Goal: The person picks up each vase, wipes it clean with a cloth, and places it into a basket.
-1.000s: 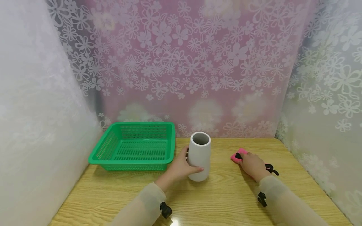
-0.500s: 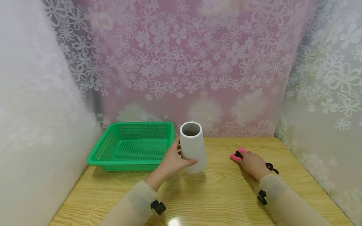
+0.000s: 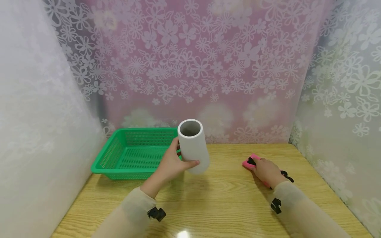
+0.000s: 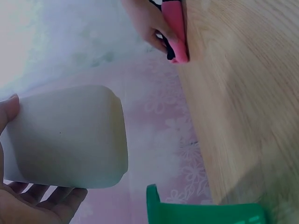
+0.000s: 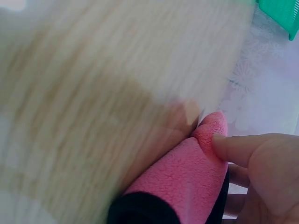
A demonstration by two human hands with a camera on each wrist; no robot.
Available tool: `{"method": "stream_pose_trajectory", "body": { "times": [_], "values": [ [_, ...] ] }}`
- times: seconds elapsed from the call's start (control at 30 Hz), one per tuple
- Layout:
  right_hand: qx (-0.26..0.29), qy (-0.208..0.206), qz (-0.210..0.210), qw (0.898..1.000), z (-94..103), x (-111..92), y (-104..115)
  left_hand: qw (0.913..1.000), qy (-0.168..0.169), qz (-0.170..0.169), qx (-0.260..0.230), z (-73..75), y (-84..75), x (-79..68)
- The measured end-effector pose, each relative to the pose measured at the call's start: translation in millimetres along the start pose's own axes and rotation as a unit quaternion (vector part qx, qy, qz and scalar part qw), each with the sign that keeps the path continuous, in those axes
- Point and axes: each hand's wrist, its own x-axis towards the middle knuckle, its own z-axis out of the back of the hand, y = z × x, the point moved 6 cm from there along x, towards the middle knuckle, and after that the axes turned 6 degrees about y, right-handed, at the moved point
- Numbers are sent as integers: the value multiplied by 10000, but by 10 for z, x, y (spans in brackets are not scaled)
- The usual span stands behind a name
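Note:
My left hand (image 3: 169,164) grips a white vase (image 3: 193,150) around its side, thumb across the front. The vase is raised above the table with its mouth upward, tilted slightly left, its top overlapping the green basket's right end in the head view. In the left wrist view the base of the vase points toward the wall. On the table's right side, my right hand (image 3: 267,171) holds a pink fleecy item (image 5: 182,172) with black trim. The thumb presses on its pink tip, with fingers on the far side. Part of the item is hidden beneath the hand.
A green perforated basket (image 3: 131,171) stands at the back left of the wooden table (image 3: 232,205). Flowered curtains (image 3: 214,66) close off the back and the sides. Each sleeve carries a black wrist strap (image 3: 156,214).
My left hand has lifted the vase off the table and moved it left and upward toward the basket, tilting it a little. The right hand and the pink item have hardly moved.

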Motion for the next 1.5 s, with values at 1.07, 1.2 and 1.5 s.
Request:
{"method": "stream_pose_trajectory", "body": {
  "times": [1.07, 1.2, 1.5],
  "values": [
    [66, 391, 1, 9992, 362, -184, 114, 9964, -621, 22, 572, 685, -11, -110],
    [-20, 149, 200, 9997, 453, -221, 237, 9949, -703, 72, 719, 790, 23, -128],
    [-143, -339, 602, 9975, 699, -374, 619, 9922, -858, 148, 889, 985, 112, -182]
  ]
}}
